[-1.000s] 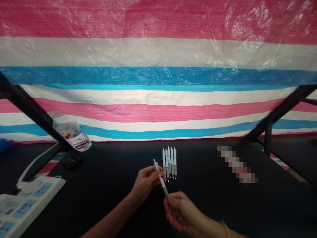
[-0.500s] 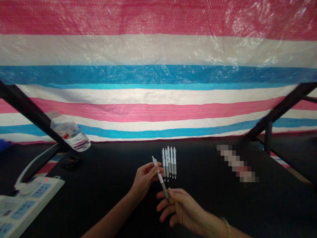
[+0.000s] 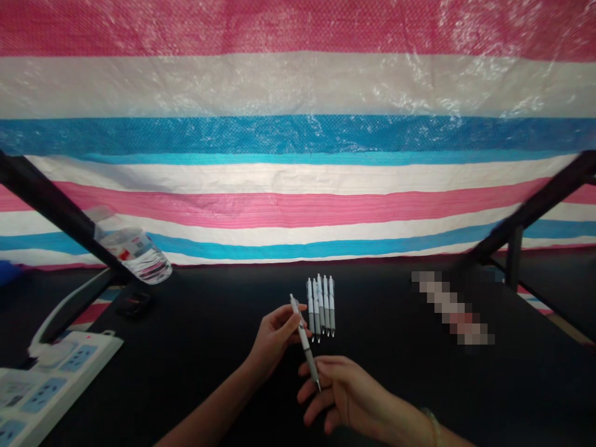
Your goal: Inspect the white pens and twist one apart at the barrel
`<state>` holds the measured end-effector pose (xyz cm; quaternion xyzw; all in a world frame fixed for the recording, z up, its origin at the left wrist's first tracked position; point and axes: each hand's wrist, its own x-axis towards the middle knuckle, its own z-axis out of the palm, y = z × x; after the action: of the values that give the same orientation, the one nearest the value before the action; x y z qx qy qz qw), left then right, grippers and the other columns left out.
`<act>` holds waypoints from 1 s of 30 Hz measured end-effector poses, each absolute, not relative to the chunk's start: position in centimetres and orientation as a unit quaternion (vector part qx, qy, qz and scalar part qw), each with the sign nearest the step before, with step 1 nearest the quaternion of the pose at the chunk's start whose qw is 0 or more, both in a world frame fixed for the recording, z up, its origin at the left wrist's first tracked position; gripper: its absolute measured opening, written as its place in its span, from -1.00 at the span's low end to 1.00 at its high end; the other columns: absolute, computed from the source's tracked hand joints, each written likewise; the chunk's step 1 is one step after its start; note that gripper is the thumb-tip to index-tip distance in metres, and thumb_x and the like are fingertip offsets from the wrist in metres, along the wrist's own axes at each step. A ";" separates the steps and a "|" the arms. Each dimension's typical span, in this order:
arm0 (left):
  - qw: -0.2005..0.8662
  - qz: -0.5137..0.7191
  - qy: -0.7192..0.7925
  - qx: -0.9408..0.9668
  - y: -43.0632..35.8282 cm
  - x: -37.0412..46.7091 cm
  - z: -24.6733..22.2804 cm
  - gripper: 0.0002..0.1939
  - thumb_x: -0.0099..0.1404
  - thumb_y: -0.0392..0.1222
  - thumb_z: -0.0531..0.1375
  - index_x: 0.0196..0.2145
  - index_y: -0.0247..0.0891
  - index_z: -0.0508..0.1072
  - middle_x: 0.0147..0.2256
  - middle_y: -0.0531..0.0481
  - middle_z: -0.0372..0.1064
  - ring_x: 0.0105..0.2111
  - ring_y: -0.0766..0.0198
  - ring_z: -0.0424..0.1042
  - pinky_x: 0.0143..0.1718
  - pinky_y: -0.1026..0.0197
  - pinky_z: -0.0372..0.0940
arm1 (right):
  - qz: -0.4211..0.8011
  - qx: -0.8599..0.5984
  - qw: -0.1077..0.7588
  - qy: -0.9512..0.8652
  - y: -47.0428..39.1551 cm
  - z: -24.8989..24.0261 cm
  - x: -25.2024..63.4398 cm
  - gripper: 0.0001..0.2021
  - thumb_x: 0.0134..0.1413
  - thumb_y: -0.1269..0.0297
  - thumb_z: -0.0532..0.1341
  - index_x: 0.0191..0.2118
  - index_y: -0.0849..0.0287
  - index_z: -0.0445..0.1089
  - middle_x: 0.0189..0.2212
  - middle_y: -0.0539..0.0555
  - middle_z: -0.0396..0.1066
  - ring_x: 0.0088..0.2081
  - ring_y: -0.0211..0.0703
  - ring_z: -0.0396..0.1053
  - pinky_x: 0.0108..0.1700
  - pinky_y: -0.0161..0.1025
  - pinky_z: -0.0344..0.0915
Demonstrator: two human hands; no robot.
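Observation:
My left hand [image 3: 274, 335] is closed, its thumb and fingers pinching the upper barrel of a white click pen [image 3: 303, 335] with a grey grip. The pen slants down to the right, its pointed tip toward me. At the lower end, my right hand [image 3: 347, 391] has its thumb and forefinger against the grey grip, while the other fingers curl loosely below. Just beyond the left fingertips, several matching pens [image 3: 325, 304] lie side by side on the black table [image 3: 209, 310], their tips facing me.
A clear plastic bottle [image 3: 144, 257] leans at the back left near a dark frame bar. A white power strip [image 3: 69, 372] with a plugged-in cable occupies the left front. A pixelated long item [image 3: 451, 307] lies at right. Striped sheeting [image 3: 298, 136] hangs behind.
The held pen has shifted slightly down and right, and its tip shows more clearly below the right thumb. Both hands keep nearly the same grip. The view has moved a little.

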<state>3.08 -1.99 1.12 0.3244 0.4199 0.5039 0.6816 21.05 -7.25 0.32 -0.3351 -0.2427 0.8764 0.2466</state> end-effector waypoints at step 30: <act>0.650 0.556 0.432 0.287 -2.1 2.7 1.2 -0.54 -0.02 0.03 0.53 -0.24 -0.32 0.64 -0.46 0.02 0.48 -0.51 0.31 0.50 -0.45 0.30 0.40 | 0.883 -0.328 0.183 -0.283 -7.6 -0.7 21.5 -0.58 -0.02 0.13 0.43 -0.23 0.15 0.19 -0.48 0.07 0.58 -0.51 -0.13 0.59 -0.66 -0.53 0.21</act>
<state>2.70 -2.15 1.16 0.2868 0.4321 0.5558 0.6498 21.52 -7.55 -0.70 -0.3278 -0.2828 0.8827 0.1829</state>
